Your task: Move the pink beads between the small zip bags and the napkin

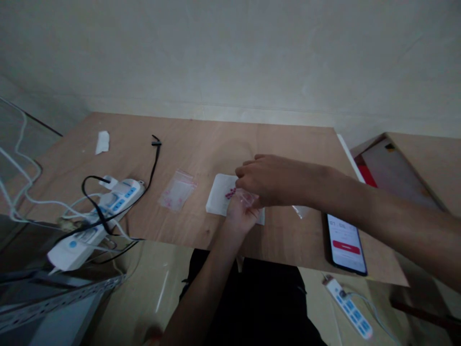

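A small clear plastic bag (pixel 247 197) with a pinkish tint is between my two hands, low over a white tray (pixel 217 193). My left hand (pixel 242 215) is closed on the bag from the near side, palm up. From the right, my right hand (pixel 256 180) reaches across above it, fingers bent and thumb side against the bag; its fingertips are partly hidden. A little cluster of dark pink bead-like pieces (pixel 230 193) lies on the tray just left of the bag. My hands and wrists cover much of the tray's right half.
Left of the tray lies a clear zip bag (pixel 177 191) with pink bits. A power strip (pixel 95 223) with tangled cables sits at the table's left edge. Under my right forearm are another clear bag (pixel 300 210) and a phone (pixel 346 244). A paper scrap (pixel 103 142) lies far left.
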Tool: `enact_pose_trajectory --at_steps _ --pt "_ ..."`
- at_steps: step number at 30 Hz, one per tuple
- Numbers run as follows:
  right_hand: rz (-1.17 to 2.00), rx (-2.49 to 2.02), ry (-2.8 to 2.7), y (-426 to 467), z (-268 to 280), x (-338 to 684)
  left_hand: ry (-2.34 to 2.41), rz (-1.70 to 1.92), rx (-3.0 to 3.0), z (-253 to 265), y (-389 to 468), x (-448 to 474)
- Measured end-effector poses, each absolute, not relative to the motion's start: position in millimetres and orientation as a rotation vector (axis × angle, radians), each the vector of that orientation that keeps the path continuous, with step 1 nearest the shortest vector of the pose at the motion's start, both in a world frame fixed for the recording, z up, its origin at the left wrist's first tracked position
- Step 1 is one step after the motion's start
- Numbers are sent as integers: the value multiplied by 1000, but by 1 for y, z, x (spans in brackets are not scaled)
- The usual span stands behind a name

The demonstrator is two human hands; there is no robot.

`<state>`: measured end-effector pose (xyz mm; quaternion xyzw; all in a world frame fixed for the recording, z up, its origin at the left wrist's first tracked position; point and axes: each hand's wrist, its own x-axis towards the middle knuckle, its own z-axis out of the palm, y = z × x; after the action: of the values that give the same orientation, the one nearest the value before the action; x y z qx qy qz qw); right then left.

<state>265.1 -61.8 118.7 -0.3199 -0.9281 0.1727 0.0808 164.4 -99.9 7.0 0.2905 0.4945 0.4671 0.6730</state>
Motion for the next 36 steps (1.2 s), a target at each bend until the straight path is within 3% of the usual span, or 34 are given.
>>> enact_pose_trajectory --at_steps 4,9,13,18,24,30,36 --pt "291 -1287 -2387 -84 135 309 1449 997 1201 -2 -85 156" --pt "-65 -1839 -1588 -123 45 348 1600 892 1724 -12 -69 149" --pt "-39 -2061 -1642 -132 -27 336 1642 728 2040 -26 -64 147" --pt "61 -2150 -1754 -127 -48 324 1677 596 2256 -32 -64 144" --pt "31 -2205 -1735 -127 -48 323 1726 574 2345 -27 -68 143" --pt "31 -2183 -1695 -128 -51 322 2055 809 2154 -8 -66 88" --pt "62 -2136 -1610 -130 -49 324 2410 167 1697 10 -33 16"
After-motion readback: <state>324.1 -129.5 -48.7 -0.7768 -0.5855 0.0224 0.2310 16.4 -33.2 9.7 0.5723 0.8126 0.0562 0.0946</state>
